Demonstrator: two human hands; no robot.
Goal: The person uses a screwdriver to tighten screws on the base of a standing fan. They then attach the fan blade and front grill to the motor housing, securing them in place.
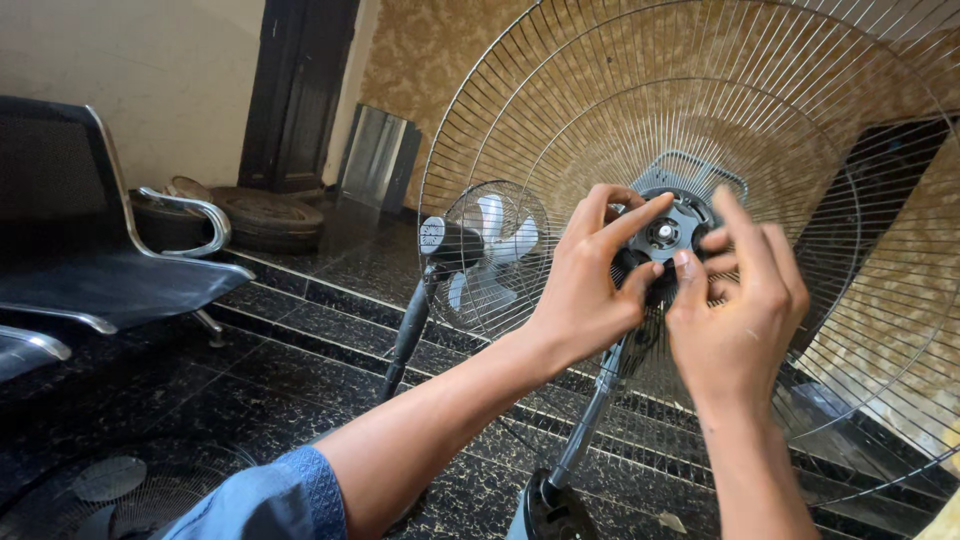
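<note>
At the bottom of the frame a blue cuffed sleeve (262, 500) covers the left forearm, which runs up and to the right toward the middle of the picture. The left hand (590, 285) sits at centre frame, wrist bent back, index finger stretched long across the top of the round black plastic motor hub (665, 232), thumb pinching in from below, the other fingers curled close. The right hand (735, 300) rises from the lower right, forearm near upright, fingers narrowly spread and pressed on the hub's right side, thumb tip meeting the left thumb at the hub's lower edge. Both hands grip the hub; neither holds anything loose.

The hub lies right of centre in the upper half, at the heart of the large chrome wire rear fan guard (780, 110), which fills the right side and is mounted on a grey metal stand pole (590, 420) slanting to the lower middle. The work would go best with fingertips kept on the hub's rim, clear of the thin wires, one hand steadying while the other turns.

Farther back, left of centre, stands a smaller pedestal fan with white blades (485, 255). A black metal-armed bench seat (110, 270) fills the left, and old tyres (265, 215) lie by a dark wooden door (300, 90) at upper left.
</note>
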